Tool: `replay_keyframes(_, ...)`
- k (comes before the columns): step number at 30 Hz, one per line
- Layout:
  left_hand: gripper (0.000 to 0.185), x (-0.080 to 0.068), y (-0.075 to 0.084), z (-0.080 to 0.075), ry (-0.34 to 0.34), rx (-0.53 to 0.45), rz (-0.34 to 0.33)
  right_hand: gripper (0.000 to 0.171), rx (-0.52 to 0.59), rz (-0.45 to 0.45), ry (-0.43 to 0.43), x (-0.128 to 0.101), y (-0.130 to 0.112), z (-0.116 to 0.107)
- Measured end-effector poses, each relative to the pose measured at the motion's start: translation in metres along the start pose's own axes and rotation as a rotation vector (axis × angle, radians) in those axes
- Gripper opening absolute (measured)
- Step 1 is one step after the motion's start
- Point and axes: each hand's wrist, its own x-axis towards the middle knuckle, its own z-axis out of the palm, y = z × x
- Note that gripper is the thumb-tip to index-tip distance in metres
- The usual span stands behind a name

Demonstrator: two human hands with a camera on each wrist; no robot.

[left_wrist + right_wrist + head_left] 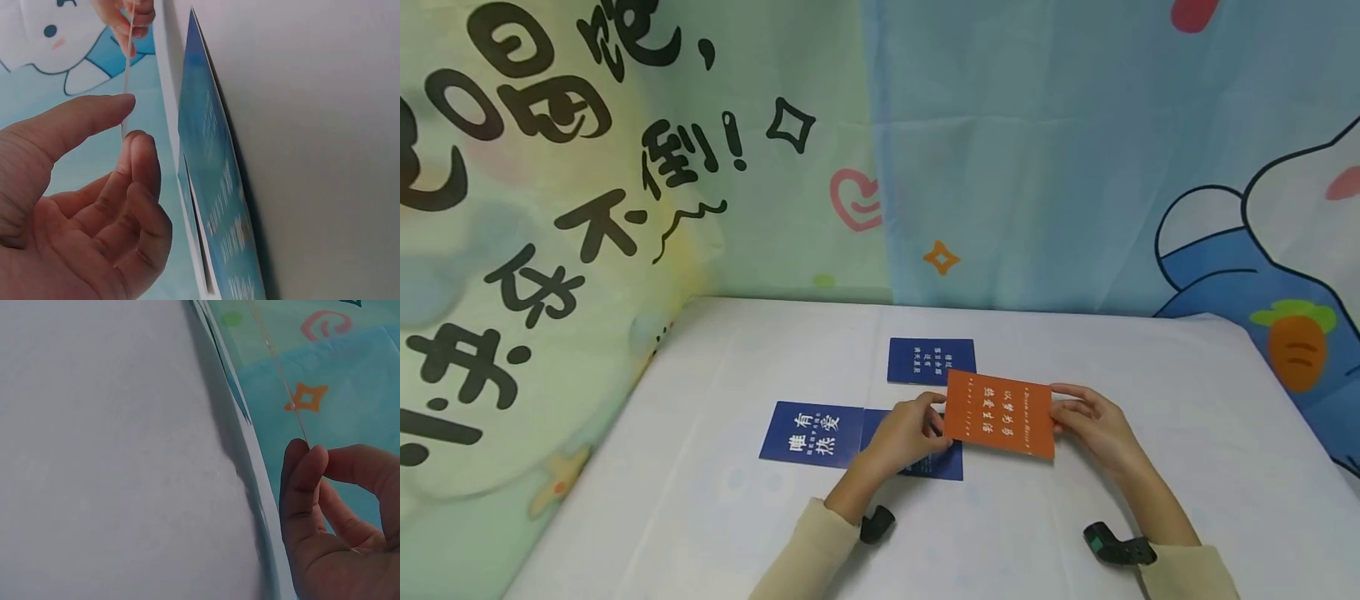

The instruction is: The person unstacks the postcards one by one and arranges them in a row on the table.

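Up it is held, the orange card, above the white table
Its left edge is pinched between thumb and fingers by the left hand, its right edge likewise by the right hand; on the table, one blue card is partly screened by the left hand, a second blue card is seen just beside it, a third blue card farther back
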Motion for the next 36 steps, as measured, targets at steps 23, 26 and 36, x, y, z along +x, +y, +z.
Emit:
replay_keyframes(23,0.054,-0.013,0.015,0.027,-0.017,-0.069,-0.095,0.051,-0.086,0.022,-0.100,-0.016,0.009,-0.026)
replay_keyframes(26,0.054,-0.014,0.013,0.029,-0.021,-0.042,-0.099,0.049,-0.104,0.022,-0.095,-0.015,0.011,-0.025)
replay_keyframes(36,0.052,-0.014,0.015,0.029,-0.061,0.078,-0.124,0.046,-0.230,0.047,-0.031,-0.013,0.013,-0.018)
